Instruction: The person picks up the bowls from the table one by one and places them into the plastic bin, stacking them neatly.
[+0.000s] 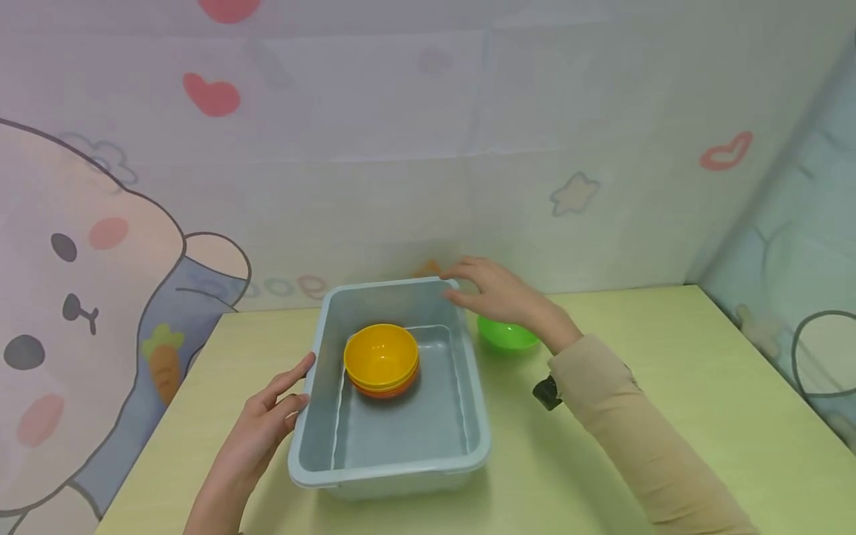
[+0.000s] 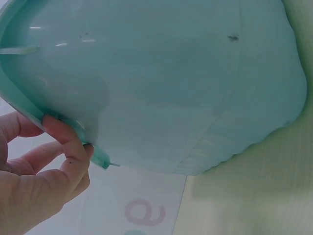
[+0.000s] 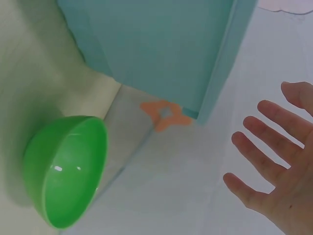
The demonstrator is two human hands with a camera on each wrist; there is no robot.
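Observation:
A light blue plastic bin (image 1: pixel 428 423) stands on the table, with a yellow bowl (image 1: pixel 381 357) nested on an orange bowl (image 1: pixel 391 391) inside, toward its left. My left hand (image 1: pixel 264 423) holds the bin's left rim; in the left wrist view its bent fingers (image 2: pixel 73 149) sit against the underside of that rim. My right hand (image 1: pixel 501 296) hovers by the bin's far right corner, holding nothing, and the right wrist view shows its fingers (image 3: pixel 264 152) spread. A green bowl (image 1: pixel 507 336) stands upright right of the bin, partly hidden beneath the right forearm.
The pale yellow-green table (image 1: pixel 669 386) extends on both sides of the bin. A printed cloth backdrop (image 1: pixel 374 186) hangs behind the table's far edge, and another printed cloth (image 1: pixel 809 245) hangs on the right. A small black object (image 1: pixel 547 392) shows at the right cuff.

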